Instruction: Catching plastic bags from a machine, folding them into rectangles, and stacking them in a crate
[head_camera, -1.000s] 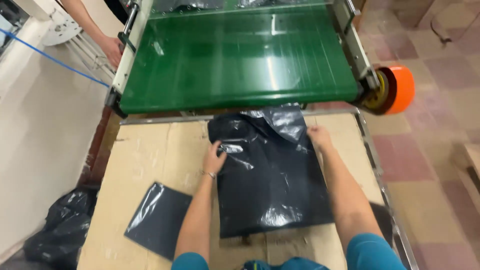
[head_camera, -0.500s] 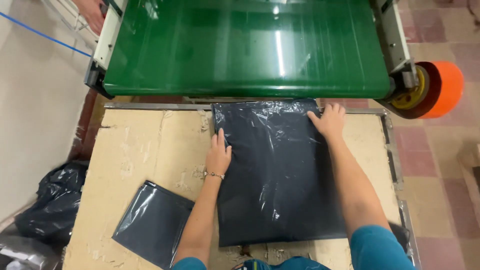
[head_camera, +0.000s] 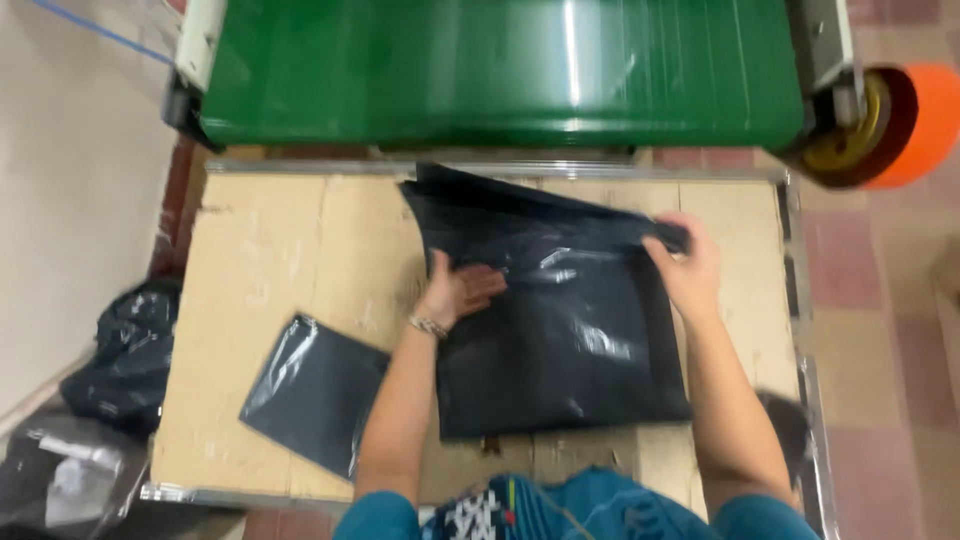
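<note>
A large dark plastic bag (head_camera: 560, 330) lies on the cardboard-topped table (head_camera: 290, 260) just in front of a green conveyor belt (head_camera: 500, 70). My left hand (head_camera: 460, 292) presses flat on the bag's left part. My right hand (head_camera: 685, 268) grips the bag's top right edge and folds the upper part over toward me. A smaller folded dark bag (head_camera: 315, 392) lies flat on the table to the left of my left forearm.
An orange roller wheel (head_camera: 900, 125) sticks out at the conveyor's right end. Crumpled black plastic (head_camera: 125, 355) and a clear-wrapped bundle (head_camera: 65, 475) lie on the floor at left. A metal rail (head_camera: 810, 400) runs along the table's right side, with tiled floor beyond.
The bag lay flat under both spread hands; now my right hand has closed on its top edge and pulled it over, while my left hand slid inward. The view moved closer.
</note>
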